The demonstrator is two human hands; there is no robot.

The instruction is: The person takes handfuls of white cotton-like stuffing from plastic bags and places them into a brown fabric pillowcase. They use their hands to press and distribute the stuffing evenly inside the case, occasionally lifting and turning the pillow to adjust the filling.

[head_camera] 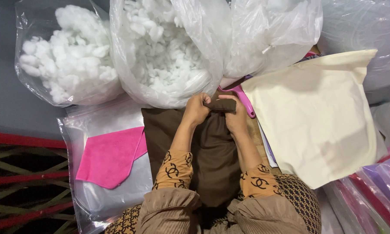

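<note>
far left: small bag of stuffing [67,54], open at the top. beside it, the big bag [169,52], its mouth slumped toward the hands. below, a pink cloth [110,156] lies on a clear sleeve [95,199].

centre: brown cover [212,156] lies across the lap, its top edge bunched up just below the big bag. left hand [196,109] is closed on that edge; right hand [235,116] is closed on it too, and the two touch.

right: pink handle [243,99] just beside the right hand; cream cover [316,117] lies flat.

risks, as judged:
- a hard tug on the bunched edge could strain a seam.
- an elbow could tip the big bag and spill stuffing.
- the pink handle could snag the cloth.
</note>
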